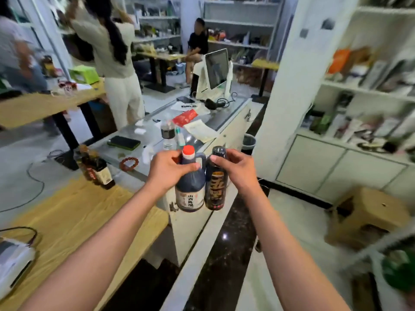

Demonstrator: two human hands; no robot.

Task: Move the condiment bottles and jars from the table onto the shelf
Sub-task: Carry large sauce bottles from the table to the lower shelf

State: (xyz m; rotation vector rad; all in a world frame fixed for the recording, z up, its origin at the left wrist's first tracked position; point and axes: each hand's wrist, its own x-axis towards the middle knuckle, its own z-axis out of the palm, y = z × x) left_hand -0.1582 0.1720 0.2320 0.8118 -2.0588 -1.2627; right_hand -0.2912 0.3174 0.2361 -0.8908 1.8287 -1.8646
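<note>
Currently I count two bottles in hand, mid-frame. My left hand [167, 169] grips the neck of a dark red-capped jug [190, 187]; its pale label carries Chinese characters I cannot read. My right hand [233, 170] wraps the neck of a black bottle [216, 182] with large gold characters, just beside the jug. Two more dark bottles [98, 169] stand on the wooden table [67, 212] at left. One shelf unit [368, 90] sits at right, its contents blurred.
</note>
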